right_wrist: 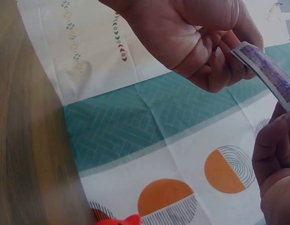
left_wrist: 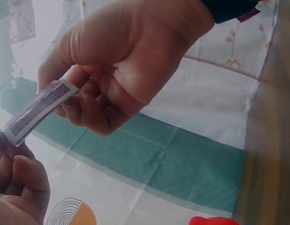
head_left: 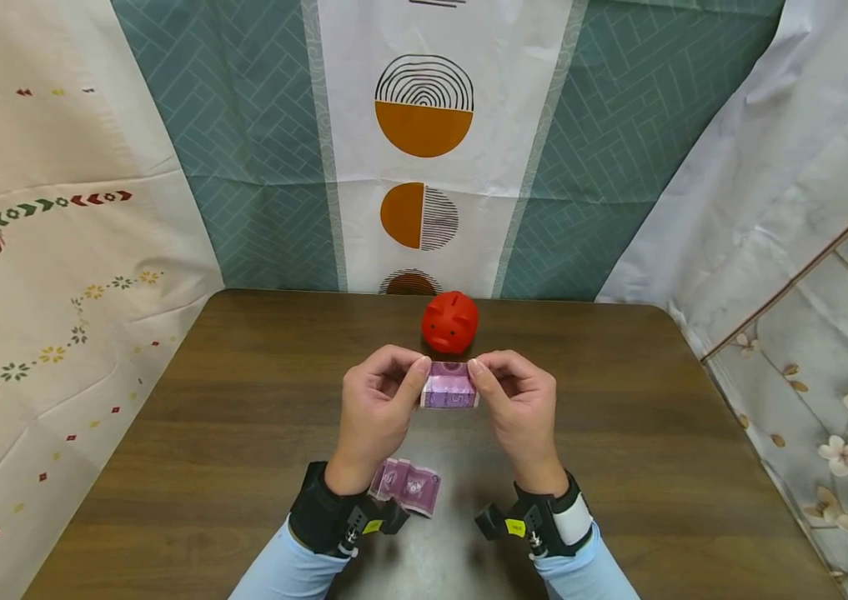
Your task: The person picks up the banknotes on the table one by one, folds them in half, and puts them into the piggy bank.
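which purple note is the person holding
The purple note pinched at its two ends by the left hand and right hand, just below the red piggy bank in the head view; the other purple notes lie on the brown table.

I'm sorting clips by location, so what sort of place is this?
Probably an indoor filming setup, though the room beyond is hidden: patterned cloths line three sides of a wooden table, and small cameras are strapped to both wrists.

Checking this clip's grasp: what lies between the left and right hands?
Head view: a purple banknote, pinched at its ends by the left hand and right hand.
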Demonstrator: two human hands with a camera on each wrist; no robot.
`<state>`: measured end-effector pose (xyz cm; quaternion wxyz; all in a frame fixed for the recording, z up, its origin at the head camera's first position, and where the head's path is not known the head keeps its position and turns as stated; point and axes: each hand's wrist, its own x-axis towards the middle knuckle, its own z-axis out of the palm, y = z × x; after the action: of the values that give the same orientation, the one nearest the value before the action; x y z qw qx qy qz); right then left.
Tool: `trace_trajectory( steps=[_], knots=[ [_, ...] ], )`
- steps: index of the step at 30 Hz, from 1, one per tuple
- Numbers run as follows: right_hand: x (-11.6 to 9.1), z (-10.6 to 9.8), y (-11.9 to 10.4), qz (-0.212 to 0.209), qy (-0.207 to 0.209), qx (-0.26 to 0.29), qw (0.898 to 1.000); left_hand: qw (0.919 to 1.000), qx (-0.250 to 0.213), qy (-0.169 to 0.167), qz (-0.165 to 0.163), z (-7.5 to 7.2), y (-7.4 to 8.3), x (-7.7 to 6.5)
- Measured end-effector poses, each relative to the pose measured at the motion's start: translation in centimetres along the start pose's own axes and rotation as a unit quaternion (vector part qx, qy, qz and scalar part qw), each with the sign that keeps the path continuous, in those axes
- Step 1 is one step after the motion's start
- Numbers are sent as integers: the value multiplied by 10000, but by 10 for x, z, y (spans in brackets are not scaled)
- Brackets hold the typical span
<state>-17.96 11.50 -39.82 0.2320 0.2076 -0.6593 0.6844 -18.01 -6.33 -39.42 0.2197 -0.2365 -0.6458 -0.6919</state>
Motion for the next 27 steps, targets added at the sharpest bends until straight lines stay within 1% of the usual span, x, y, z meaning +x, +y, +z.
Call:
trace_trajectory(
  steps=[2,4,6,8,9,11,14,16,18,22,25,27],
  knots=[
    [0,-1,1,-67,-98,3,9999,10000,34,30,-41,0,-1,0],
    [0,-4,3,-258,-312,64,9992,9999,88,82,-111,-1,-2,0],
    [1,-7,4,-552,-606,162,9965,9996,171,117,-190,-2,-3,1],
    [3,-10,4,-908,-905,206,9915,9995,229,65,-224,-5,-3,2],
    [5,-12,4,-1047,-1017,202,9891,9995,220,-6,-220,-6,-2,3],
    [7,-14,3,-1212,-1085,128,9866,9993,245,-263,-104,-9,-2,5],
    [10,-17,1,-1233,-972,-63,9876,9960,338,-798,204,-15,0,8],
    [11,-19,-1,-1221,-944,-131,9879,9910,667,-1052,486,-18,1,9],
    [12,-21,-1,-1265,-1039,-163,9864,9845,1054,-1186,743,-20,2,11],
    [14,-23,-1,-1400,-1342,-235,9807,9686,1835,-1160,1209,-21,4,13],
    [15,-24,-1,-1498,-1433,-431,9773,9590,2180,-1090,1447,-21,5,13],
    [16,-24,-1,-1547,-1447,-592,9755,9550,2310,-1035,1547,-20,5,13]
  ],
)
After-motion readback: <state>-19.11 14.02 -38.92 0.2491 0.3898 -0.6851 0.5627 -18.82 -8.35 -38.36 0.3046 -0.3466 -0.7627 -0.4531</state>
